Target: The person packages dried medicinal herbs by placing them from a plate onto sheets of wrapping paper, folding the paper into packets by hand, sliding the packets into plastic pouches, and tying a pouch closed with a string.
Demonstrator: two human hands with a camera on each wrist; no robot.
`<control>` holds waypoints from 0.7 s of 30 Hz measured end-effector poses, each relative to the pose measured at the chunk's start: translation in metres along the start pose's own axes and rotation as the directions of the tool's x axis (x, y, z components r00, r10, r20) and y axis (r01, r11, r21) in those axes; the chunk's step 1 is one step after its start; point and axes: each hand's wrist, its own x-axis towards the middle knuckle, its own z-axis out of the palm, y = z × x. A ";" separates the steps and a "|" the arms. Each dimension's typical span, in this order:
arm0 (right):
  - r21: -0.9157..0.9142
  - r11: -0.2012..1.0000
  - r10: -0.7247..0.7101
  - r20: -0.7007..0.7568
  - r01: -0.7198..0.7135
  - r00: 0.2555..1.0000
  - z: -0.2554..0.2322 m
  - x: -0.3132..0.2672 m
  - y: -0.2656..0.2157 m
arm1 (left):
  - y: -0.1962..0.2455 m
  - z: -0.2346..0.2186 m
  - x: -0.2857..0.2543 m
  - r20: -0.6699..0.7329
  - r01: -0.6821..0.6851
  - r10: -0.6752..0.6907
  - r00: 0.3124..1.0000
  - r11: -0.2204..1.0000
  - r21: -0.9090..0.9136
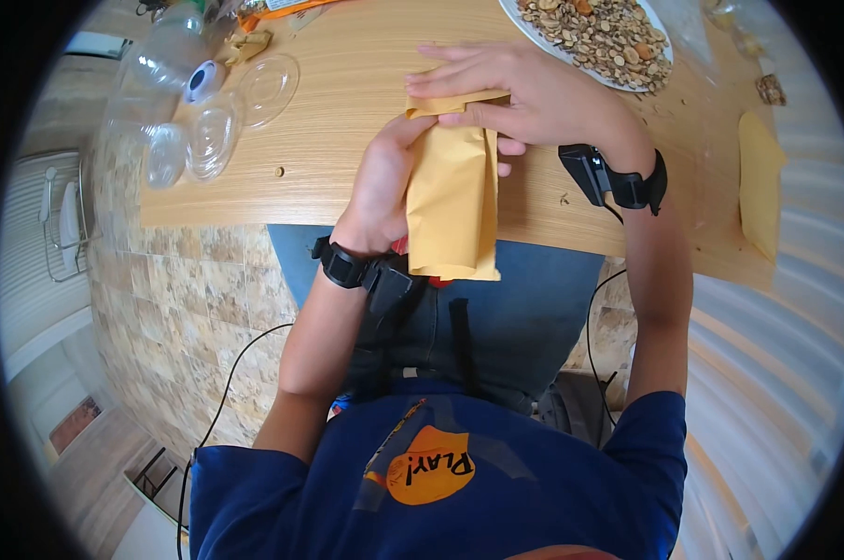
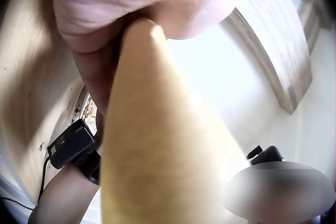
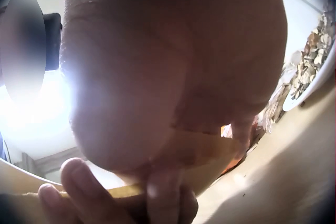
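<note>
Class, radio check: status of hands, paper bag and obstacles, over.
Left hand gripping paper bag. Right hand pinching its folded top. Plate of muesli nearby, not blocking.

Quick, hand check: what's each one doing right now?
Left hand: closed around the yellow paper packet.
Right hand: closed on the packet's folded top, thumb and fingers gripping it.

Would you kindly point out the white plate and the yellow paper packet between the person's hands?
White plate (image 1: 523, 22): head view, left part of its rim.
Yellow paper packet (image 1: 450, 205): head view, middle of its front.
</note>
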 end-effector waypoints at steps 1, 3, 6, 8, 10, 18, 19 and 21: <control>0.000 1.000 0.000 0.000 0.000 1.000 -0.005 -0.002 -0.006 | 0.001 0.002 0.000 0.029 0.039 -0.036 0.999 0.991 -0.128; 0.259 0.855 0.373 0.294 -0.449 0.880 -0.019 0.000 -0.035 | 0.000 0.007 0.000 -0.071 -0.019 0.016 0.997 0.999 -0.031; 0.032 0.999 0.020 0.029 -0.021 0.999 0.002 -0.005 -0.009 | 0.002 0.005 -0.004 -0.197 -0.112 0.115 0.974 0.993 0.027; -0.030 0.999 -0.036 0.011 0.036 0.999 0.010 -0.005 -0.001 | 0.003 0.007 -0.005 -0.221 -0.158 0.150 0.964 0.987 -0.022; -0.093 0.992 -0.088 -0.001 0.088 0.996 0.013 -0.007 0.001 | 0.003 0.013 -0.006 -0.112 -0.133 0.137 0.984 0.990 0.038; 0.294 0.956 0.012 0.012 -0.015 1.000 0.006 0.000 0.007 | 0.001 -0.010 0.000 -0.053 -0.230 0.225 0.973 0.965 -0.125; 0.295 0.955 0.009 0.013 -0.013 1.000 0.004 0.000 0.007 | 0.002 -0.012 0.000 -0.077 -0.272 0.264 0.962 0.951 -0.147; 0.369 0.925 -0.091 -0.012 0.089 0.996 -0.003 -0.003 0.005 | 0.006 -0.016 -0.001 -0.054 -0.256 0.250 0.967 0.932 -0.258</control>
